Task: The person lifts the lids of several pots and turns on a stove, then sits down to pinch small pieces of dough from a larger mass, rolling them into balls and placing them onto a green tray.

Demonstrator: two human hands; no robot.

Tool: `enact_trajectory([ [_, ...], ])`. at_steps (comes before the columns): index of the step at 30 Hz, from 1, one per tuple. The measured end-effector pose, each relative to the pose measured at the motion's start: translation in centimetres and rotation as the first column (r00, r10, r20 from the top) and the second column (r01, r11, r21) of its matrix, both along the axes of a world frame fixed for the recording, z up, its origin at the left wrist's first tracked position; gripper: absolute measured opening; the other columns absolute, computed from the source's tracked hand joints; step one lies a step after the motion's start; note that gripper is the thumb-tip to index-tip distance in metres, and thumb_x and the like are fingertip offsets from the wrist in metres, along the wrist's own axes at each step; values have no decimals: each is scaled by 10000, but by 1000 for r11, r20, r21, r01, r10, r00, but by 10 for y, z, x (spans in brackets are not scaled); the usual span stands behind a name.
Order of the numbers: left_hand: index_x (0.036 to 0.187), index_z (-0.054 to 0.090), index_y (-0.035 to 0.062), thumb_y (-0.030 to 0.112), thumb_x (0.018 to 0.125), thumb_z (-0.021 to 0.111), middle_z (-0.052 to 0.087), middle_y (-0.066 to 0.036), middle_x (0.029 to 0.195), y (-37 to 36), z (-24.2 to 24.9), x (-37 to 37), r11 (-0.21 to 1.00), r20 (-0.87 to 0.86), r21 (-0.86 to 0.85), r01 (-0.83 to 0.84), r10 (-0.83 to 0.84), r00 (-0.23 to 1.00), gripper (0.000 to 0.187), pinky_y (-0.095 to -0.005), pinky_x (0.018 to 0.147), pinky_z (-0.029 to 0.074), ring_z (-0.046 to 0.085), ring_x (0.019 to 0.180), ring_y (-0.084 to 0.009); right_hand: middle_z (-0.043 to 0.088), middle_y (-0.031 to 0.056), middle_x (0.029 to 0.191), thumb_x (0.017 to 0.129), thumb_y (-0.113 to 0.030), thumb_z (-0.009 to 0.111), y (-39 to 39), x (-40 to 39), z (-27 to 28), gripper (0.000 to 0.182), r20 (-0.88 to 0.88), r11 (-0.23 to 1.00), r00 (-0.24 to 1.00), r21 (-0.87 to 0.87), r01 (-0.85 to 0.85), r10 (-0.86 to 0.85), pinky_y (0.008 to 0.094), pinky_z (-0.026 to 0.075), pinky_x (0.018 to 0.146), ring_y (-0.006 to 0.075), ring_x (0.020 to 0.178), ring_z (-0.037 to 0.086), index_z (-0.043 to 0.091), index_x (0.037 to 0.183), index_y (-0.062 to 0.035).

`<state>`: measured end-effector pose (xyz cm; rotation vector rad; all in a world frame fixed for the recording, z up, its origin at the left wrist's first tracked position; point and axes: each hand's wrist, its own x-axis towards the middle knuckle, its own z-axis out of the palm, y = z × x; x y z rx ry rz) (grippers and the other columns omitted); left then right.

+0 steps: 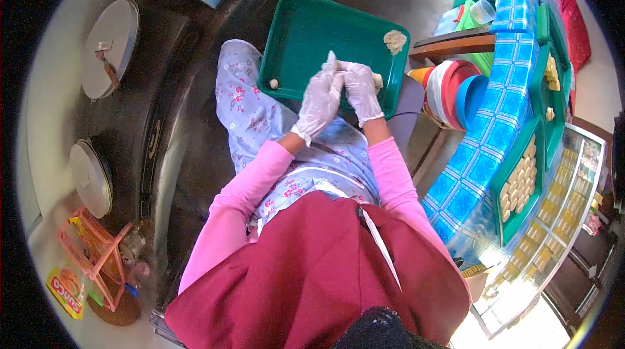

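Observation:
Both my hands wear thin translucent gloves and meet over the near side of a green tray (319,33) at my lap. My left hand (318,103) is closed, its fingers pointing up and pressed against the right. My right hand (360,92) is closed too, fingertips touching the left hand's fingers. Whatever lies between them is hidden. A pale piece of dough (377,81) shows just beside my right hand. One larger, irregular dough lump (394,41) sits at the tray's far right corner. At the left near corner lies a small dough ball (273,83).
To the right, a table with a blue checked cloth (482,134) carries green trays, one with rows of shaped dough pieces (519,180). Stacked coloured tubs (449,92) stand beside it. White round lids (112,49) and an orange basket (97,251) are at the left.

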<state>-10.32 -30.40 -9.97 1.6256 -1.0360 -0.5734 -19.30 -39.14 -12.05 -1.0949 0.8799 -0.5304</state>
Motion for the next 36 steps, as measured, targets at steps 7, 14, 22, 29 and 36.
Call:
enact_trajectory([
  [7,1010,655,4,227,947,564,695,-117,921,33,24,103,856,-631,60,-514,431,645,250,-272,669,522,662,789,-166,702,132,865,789,-168,646,25,81,-12,254,-303,935,933,-231,-270,194,316,522,634,246,687,657,709,997,-38],
  [14,1007,647,-22,171,923,574,699,-123,862,44,12,119,850,-695,100,-517,432,575,223,-264,606,521,651,640,-176,613,183,749,751,-154,629,50,121,-34,69,-574,507,818,-701,-502,17,466,498,688,370,826,622,641,733,-88],
  [22,1063,648,-48,140,869,640,694,-80,862,15,16,65,964,-861,171,204,46,506,271,-240,647,507,633,697,-124,637,170,797,782,-142,596,-30,-29,34,152,-605,451,700,-781,-431,-379,448,498,666,336,764,641,687,871,-58],
  [29,1118,606,1,224,924,596,682,-118,998,-34,-37,-17,781,-999,43,623,48,8,295,-325,758,539,664,853,-211,649,187,817,738,-129,597,-41,-89,-8,156,-683,372,697,-718,-588,-218,448,514,700,367,801,645,664,840,-33],
  [36,1118,581,98,206,948,528,677,-81,994,-73,-97,-67,851,-940,251,461,328,-94,209,-411,738,557,669,848,-233,610,173,686,719,-216,668,-15,-94,9,132,-617,766,719,-615,-187,-319,409,490,583,327,634,621,663,730,-85],
])
